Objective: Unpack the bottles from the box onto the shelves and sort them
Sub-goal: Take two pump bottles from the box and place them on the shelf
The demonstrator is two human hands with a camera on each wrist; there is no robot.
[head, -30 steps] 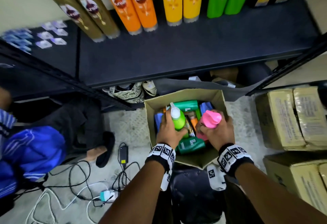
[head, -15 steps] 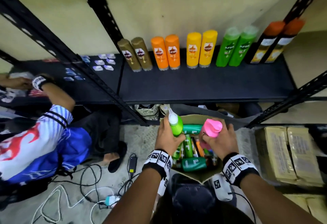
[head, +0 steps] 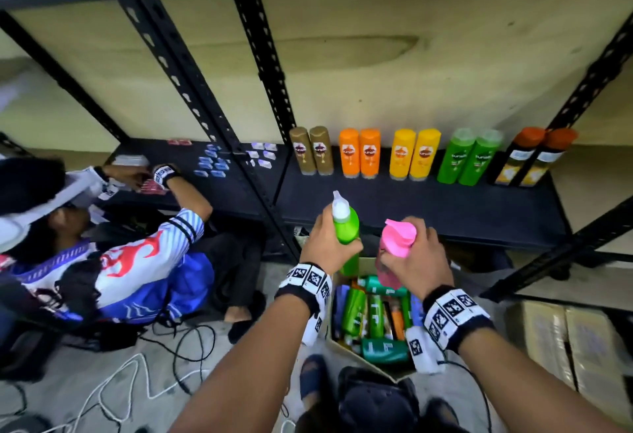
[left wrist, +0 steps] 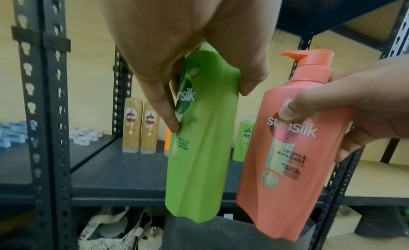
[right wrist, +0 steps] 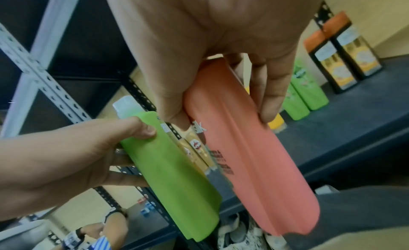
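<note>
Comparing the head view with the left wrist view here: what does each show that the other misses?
Only the head view shows the open box of remaining bottles, the black bottles and a second person at the neighbouring shelf. Only the left wrist view shows the labels: "sunsilk", and "smooth & manageable" on the pink one. Both show the left hand gripping the green bottle, the right hand gripping the pink pump bottle, and the gold bottles.

another person (head: 113, 254) crouches left; cables (head: 113, 384) on floor; closed cartons (head: 565, 340) right.

Black metal racking (head: 191, 90) against a cream wall (head: 411, 56), cable-strewn floor (head: 102, 391).
</note>
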